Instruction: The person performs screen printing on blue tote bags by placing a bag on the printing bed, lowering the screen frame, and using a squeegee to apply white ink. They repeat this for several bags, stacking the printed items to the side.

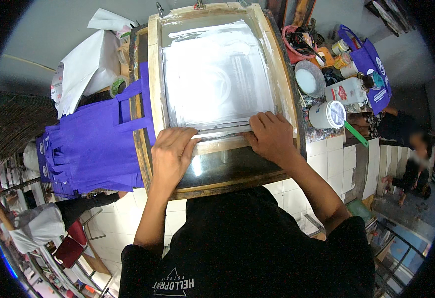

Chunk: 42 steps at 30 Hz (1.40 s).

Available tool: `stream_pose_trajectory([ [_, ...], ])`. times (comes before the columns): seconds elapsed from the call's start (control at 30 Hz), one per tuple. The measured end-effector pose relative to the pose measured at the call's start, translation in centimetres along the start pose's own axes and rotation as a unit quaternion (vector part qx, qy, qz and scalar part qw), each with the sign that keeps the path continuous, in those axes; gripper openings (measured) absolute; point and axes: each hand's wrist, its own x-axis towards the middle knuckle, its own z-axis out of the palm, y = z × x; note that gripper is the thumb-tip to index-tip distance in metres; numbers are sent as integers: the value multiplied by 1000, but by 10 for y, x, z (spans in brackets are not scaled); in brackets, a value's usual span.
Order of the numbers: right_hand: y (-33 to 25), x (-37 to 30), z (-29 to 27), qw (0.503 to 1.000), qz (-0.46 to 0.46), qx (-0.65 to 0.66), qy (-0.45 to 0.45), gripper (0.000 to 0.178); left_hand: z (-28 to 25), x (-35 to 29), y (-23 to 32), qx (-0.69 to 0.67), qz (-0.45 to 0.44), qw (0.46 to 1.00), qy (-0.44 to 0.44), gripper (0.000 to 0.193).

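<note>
The left hand (175,151) and right hand (272,136) curl over a squeegee-like bar (222,131), gripping it near its nine and three o'clock ends. It lies crosswise at the wooden printing screen's (155,74) six o'clock end; white ink (212,74) spreads toward twelve.

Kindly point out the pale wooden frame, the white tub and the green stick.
Pale wooden frame (155,64), head view: its left rail.
White tub (318,116), head view: its side wall.
Green stick (357,134), head view: its middle.

Single wide fisheye view from head height, steeply downward, near both hands (173,150).
</note>
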Motion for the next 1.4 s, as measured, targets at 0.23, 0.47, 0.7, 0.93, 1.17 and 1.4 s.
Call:
stream_pose_trajectory([
  [0.23, 11, -9, 8, 998, -22, 39, 48, 26, 17, -54, -41, 104, -16, 993, 54, 122],
  [0.47, 10, 22, -65, 957, -81, 3, 280, 28, -5, -40, -28, -32, 20, 949, 312, 141],
  [0.7, 14, 113, -154, 918, -100, -47, 381, 27, 18, 16, -15, 198, 32, 957, 208, 16],
  [0.93, 22, 150, -189, 928, -24, -73, 364, 37, 37, 43, -1, 126, 15, 941, 315, 24],
  [1.17, 21, 181, -225, 943, 12, -5, 331, 47, 46, 62, -22, 201, 75, 952, 220, 28],
  [1.4, 25, 210, -247, 953, 27, -19, 300, 46, 52, 6, -31, 207, 36, 961, 180, 29],
])
